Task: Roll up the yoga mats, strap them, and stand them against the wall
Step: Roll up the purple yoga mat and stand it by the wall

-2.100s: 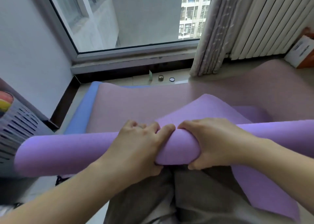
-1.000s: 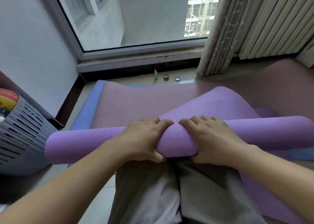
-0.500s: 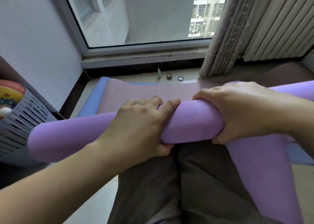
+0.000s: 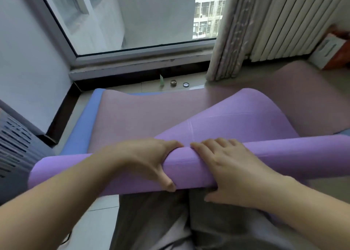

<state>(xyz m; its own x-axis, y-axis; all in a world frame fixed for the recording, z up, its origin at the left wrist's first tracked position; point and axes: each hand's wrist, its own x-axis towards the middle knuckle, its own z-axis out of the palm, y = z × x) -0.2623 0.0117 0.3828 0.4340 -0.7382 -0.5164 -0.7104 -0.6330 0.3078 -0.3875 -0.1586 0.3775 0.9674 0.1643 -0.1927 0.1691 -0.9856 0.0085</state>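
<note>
The purple mat is partly rolled, and the roll lies crosswise over the knees, close to the body. Its loose part rises in front of the roll and bends away over the pink mat. The pink mat lies flat on a blue mat on the floor.

I have the left hand wrapped on the roll near its middle, with the fingers curled over the top and the thumb on the near side. The right hand sits just beside it, its fingers bent over the top and the thumb low on the near side. Both hands hold the roll and neither is spread flat.

I judge the mat to be light foam, soft and springy. The loose part holds a curve by itself, so it has some stiffness. I think the roll will want to open if the grip goes slack. With both hands in the middle, the ends may roll loose or uneven, so I would hold wider apart. The textured skin looks easy to grip. I see no strap. The wall at the left is near.
</note>
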